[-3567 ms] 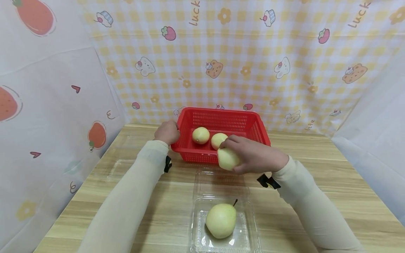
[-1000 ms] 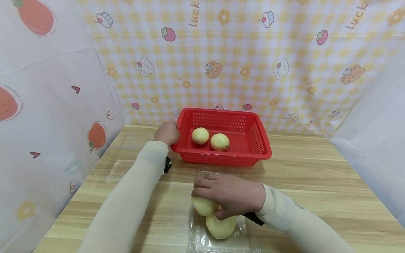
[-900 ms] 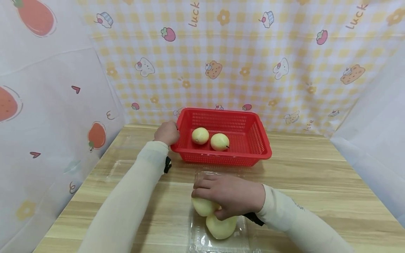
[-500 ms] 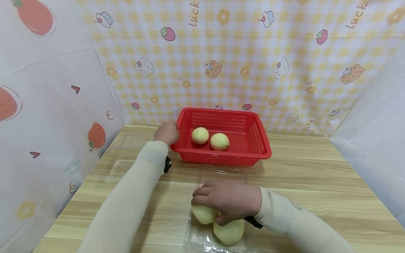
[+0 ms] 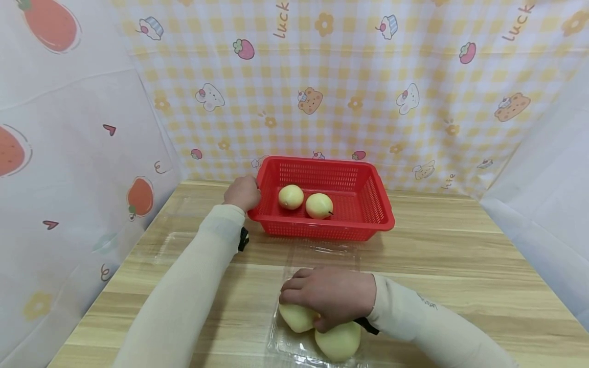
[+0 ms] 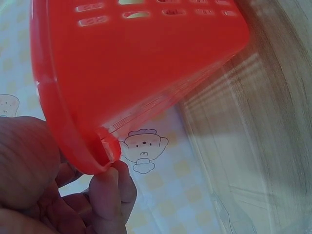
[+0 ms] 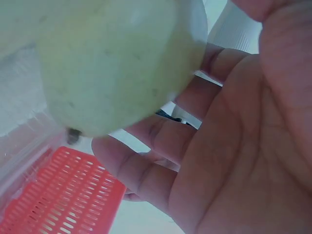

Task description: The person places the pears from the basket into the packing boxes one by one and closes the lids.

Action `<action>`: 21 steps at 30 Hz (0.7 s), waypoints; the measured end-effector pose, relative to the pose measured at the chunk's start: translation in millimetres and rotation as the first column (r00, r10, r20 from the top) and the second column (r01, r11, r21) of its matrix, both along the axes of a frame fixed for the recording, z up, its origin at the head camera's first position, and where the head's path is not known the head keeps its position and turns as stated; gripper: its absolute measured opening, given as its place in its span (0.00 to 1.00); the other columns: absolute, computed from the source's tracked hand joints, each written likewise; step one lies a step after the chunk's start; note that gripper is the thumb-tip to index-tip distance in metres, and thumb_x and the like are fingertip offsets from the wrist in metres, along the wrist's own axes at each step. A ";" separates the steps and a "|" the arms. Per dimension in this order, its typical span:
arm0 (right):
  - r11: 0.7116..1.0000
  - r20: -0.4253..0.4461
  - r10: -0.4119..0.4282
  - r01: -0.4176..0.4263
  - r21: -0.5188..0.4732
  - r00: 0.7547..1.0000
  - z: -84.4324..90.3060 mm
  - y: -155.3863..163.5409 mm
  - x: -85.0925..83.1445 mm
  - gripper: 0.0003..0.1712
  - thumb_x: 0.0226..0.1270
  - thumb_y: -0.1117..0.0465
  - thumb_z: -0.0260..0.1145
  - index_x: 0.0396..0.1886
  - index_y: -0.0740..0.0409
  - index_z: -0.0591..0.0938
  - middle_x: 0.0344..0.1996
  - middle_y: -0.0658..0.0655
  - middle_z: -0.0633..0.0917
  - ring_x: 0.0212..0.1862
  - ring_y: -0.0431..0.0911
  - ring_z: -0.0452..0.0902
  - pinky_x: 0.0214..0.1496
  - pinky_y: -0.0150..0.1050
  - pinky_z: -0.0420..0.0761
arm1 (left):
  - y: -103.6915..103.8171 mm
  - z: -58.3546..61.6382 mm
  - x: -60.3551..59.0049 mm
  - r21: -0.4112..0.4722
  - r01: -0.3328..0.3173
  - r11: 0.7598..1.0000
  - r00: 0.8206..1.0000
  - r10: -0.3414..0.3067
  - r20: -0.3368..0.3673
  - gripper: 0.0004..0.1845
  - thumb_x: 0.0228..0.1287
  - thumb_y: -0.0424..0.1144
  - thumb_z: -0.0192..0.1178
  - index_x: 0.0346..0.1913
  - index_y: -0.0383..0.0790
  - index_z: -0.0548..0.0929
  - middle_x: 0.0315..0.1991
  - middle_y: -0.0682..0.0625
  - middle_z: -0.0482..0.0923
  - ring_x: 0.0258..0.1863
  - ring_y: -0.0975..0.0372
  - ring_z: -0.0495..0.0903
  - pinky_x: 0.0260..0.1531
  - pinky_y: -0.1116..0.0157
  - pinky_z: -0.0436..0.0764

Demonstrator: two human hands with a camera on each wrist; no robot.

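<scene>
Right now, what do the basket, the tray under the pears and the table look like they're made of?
Basket: red moulded plastic, slightly glossy, going by the slotted mesh walls and smooth rolled rim. Tray: thin clear plastic, likely a clamshell; the table shows through it and its edges glint. Table: pale wood or wood-look laminate, matte, with printed-looking grain stripes; I can't tell which.

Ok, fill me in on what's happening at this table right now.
A person is moving pears. Their right hand grips a pear over a clear plastic tray on the wooden table, right beside a second pear already lying in the tray. Their left hand holds the rim of a red basket, where two more pears sit.
</scene>
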State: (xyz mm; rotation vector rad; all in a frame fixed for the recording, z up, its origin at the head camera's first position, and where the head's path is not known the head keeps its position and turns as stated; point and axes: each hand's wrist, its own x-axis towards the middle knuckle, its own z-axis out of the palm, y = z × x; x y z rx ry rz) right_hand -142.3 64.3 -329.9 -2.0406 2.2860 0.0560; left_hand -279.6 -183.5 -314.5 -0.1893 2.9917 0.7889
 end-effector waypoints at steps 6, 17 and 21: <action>1.000 -0.020 0.010 -0.010 -0.010 1.000 0.1 0.2 0.5 0.29 0.47 0.56 0.76 0.51 0.47 0.77 0.50 0.41 0.79 0.56 0.39 0.73 0.57 0.31 0.73 | 0.5 1.0 0.0 -0.001 -0.006 1.000 1.000 0.006 0.006 0.08 0.71 0.32 0.51 0.40 0.35 0.80 0.33 0.42 0.80 0.29 0.54 0.80 0.28 0.61 0.79; 1.000 0.009 -0.010 0.010 -0.003 1.000 0.3 0.9 0.8 0.27 0.50 0.57 0.76 0.50 0.48 0.77 0.51 0.42 0.79 0.57 0.39 0.73 0.59 0.31 0.72 | 0.9 0.1 1.3 0.000 0.001 1.000 1.000 -0.001 0.001 0.08 0.70 0.32 0.51 0.41 0.34 0.80 0.34 0.42 0.80 0.30 0.54 0.81 0.29 0.61 0.80; 1.000 0.013 -0.009 0.009 -0.007 1.000 0.1 1.7 0.0 0.28 0.50 0.57 0.76 0.52 0.49 0.76 0.52 0.43 0.79 0.58 0.39 0.73 0.60 0.31 0.71 | 0.7 -0.8 0.9 0.010 0.001 1.000 1.000 -0.001 0.000 0.07 0.70 0.32 0.52 0.42 0.34 0.80 0.34 0.41 0.80 0.30 0.54 0.81 0.29 0.61 0.81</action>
